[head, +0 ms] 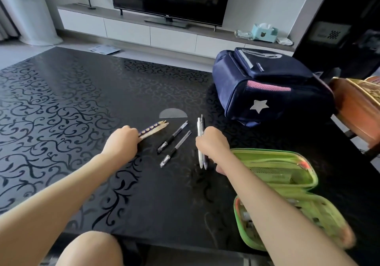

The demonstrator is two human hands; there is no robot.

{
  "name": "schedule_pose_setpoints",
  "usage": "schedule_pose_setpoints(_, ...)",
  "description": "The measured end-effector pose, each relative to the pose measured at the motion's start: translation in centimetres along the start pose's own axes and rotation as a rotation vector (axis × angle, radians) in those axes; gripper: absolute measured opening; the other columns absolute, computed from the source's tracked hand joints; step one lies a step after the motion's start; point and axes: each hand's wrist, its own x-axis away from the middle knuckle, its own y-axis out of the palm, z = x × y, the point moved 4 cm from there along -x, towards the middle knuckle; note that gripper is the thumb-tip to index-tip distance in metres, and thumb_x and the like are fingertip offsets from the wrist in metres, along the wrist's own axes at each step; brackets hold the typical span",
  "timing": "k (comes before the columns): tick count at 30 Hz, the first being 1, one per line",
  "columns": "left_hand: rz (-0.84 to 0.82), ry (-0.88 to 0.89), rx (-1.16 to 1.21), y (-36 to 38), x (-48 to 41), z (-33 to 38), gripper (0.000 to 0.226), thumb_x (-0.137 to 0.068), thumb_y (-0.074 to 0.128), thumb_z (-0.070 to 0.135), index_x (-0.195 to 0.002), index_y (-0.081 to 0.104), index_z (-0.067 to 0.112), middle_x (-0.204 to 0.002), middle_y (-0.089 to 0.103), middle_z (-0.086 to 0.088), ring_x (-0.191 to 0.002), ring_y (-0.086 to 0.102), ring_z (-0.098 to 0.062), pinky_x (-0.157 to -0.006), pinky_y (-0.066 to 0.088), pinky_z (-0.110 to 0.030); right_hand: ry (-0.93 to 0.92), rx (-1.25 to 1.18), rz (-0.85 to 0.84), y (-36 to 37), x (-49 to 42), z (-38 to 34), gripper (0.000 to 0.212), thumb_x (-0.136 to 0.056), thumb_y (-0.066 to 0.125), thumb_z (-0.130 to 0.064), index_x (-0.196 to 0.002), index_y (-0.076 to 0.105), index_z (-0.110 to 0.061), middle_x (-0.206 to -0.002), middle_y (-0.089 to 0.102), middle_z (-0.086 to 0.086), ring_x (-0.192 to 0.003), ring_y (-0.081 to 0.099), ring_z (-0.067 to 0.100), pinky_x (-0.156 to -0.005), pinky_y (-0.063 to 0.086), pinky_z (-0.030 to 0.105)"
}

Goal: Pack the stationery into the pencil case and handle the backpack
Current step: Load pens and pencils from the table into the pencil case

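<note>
Left hand (121, 140) curled round back ends of two pencils (154, 131), right hand (211, 144) wrapped round pair of white pens (199, 126), mid table (61, 101). Pencil case (273, 152) lies open by near right edge, backpack (267, 87) at far right corner. Tip imo: lift bundles level, tips aligned, right lot goes in first since closer. Black gel pens (173, 136) and protractor (173, 113) not yet picked up.
</note>
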Motion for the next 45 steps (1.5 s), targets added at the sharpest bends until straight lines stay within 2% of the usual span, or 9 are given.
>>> schedule_pose_setpoints(7,0.015,0.019,0.098,0.0,2.8,1.1,0.029,-0.094,0.046,0.027,-0.09,0.061,0.003,-0.098,0.059,-0.014,-0.093,0.057,-0.032,-0.076,0.043,-0.035,-0.114,-0.109,-0.142,-0.7,5.8,1.6,0.03,-0.086,0.051,-0.016,-0.062,0.034,-0.012,-0.057,0.039,0.003,-0.046,0.056,0.029,-0.043,0.043,0.033)
schedule_pose_setpoints(12,-0.029,0.048,0.099,-0.1,3.8,3.2,0.028,-0.091,0.049,0.029,-0.09,0.06,0.004,-0.097,0.057,-0.014,-0.092,0.057,-0.032,-0.076,0.045,-0.036,-0.168,0.101,-0.212,1.7,8.0,2.0,0.029,-0.086,0.055,-0.02,-0.066,0.035,-0.015,-0.075,0.059,0.004,-0.064,0.069,0.027,-0.041,0.037,0.024)
schedule_pose_setpoints(17,-0.096,0.034,0.094,-1.0,3.0,3.4,0.035,-0.083,0.058,0.042,-0.092,0.06,0.008,-0.09,0.054,-0.009,-0.088,0.058,-0.029,-0.069,0.043,-0.031,-0.247,0.335,-0.182,2.0,7.3,0.9,0.044,-0.085,0.063,-0.031,-0.061,0.029,-0.016,-0.092,0.059,0.01,-0.097,0.062,0.031,-0.06,0.038,0.029)
schedule_pose_setpoints(22,0.024,0.064,0.116,-1.6,0.3,2.1,0.026,-0.09,0.051,0.035,-0.101,0.064,0.016,-0.102,0.056,-0.011,-0.097,0.055,-0.03,-0.082,0.04,-0.031,-0.308,0.417,-0.091,-0.4,4.4,-1.4,0.027,-0.088,0.057,-0.038,-0.082,0.055,-0.011,-0.105,0.063,0.01,-0.101,0.059,0.032,-0.071,0.037,0.03)
schedule_pose_setpoints(29,0.038,0.103,0.09,0.2,-8.3,3.4,0.029,-0.088,0.056,0.024,-0.112,0.061,0.008,-0.113,0.057,-0.015,-0.106,0.053,-0.034,-0.092,0.038,-0.035,-0.297,0.319,0.041,-1.5,-3.5,-2.5,0.044,-0.09,0.056,-0.032,-0.055,0.034,-0.017,-0.059,0.04,0.002,-0.069,0.045,0.031,-0.066,0.04,0.029)
schedule_pose_setpoints(32,-0.037,0.065,0.074,1.1,-12.1,4.3,0.04,-0.086,0.06,0.034,-0.116,0.058,0.008,-0.119,0.054,-0.015,-0.11,0.05,-0.034,-0.094,0.038,-0.036,-0.333,0.304,0.083,-1.2,-5.4,-2.5,0.022,-0.091,0.054,-0.033,-0.086,0.061,-0.013,-0.089,0.063,0.005,-0.088,0.059,0.031,-0.074,0.043,0.031)
schedule_pose_setpoints(37,-0.116,0.08,0.121,1.4,-15.4,5.2,0.04,-0.08,0.066,0.027,-0.113,0.061,0.005,-0.118,0.056,-0.015,-0.107,0.055,-0.032,-0.092,0.046,-0.038,-0.313,0.197,0.087,-0.3,-9.5,-3.9,0.021,-0.091,0.056,-0.034,-0.091,0.055,-0.013,-0.095,0.056,0.008,-0.094,0.056,0.029,-0.07,0.039,0.031)
schedule_pose_setpoints(42,-0.097,0.11,0.233,1.7,-15.7,4.6,0.043,-0.078,0.07,0.026,-0.116,0.057,0.009,-0.118,0.057,-0.012,-0.108,0.054,-0.028,-0.091,0.043,-0.034,-0.168,0.24,0.012,2.4,-14.9,-5.5,0.062,-0.078,0.069,-0.047,-0.123,0.051,-0.008,-0.13,0.049,0.011,-0.117,0.048,0.032,-0.089,0.046,0.037)
schedule_pose_setpoints(45,-0.051,0.103,0.282,2.2,-15.7,4.3,0.046,-0.079,0.069,0.03,-0.119,0.055,0.013,-0.117,0.055,-0.012,-0.108,0.053,-0.028,-0.09,0.042,-0.034,-0.12,0.148,-0.012,3.2,-16.9,-6.0,0.061,-0.071,0.078,-0.037,-0.12,0.056,-0.01,-0.126,0.055,0.01,-0.113,0.052,0.031,-0.093,0.047,0.039)
